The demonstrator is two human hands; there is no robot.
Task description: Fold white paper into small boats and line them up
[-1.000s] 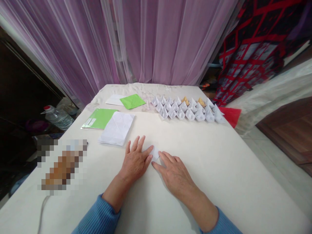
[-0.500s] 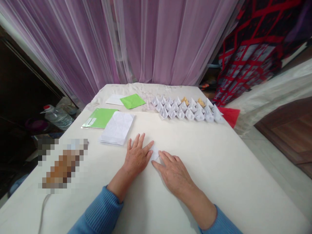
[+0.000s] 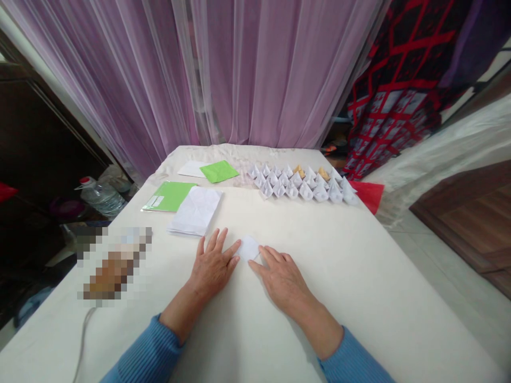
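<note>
Touching a small folded white paper (image 3: pixel 249 248), flat on the bench (image 3: pixel 351 266), from both sides at once. Meeting its left edge with thumb and forefinger of the left hand (image 3: pixel 211 268), with the remaining fingers fanned out over the bench: a wide grip, laid on rather than closed round the paper. Meeting its right side with thumb and forefinger of the right hand (image 3: pixel 282 279), in a narrower grip, with a gap between the tips and a corner of paper showing in it. Leaving most of the paper's face bare between the two. Just beyond the left fingers, a stack of white sheets (image 3: pixel 195 213), partly over a green packet (image 3: pixel 173 194); farther off to the right, rows of white folded shapes (image 3: pixel 305 191).
</note>
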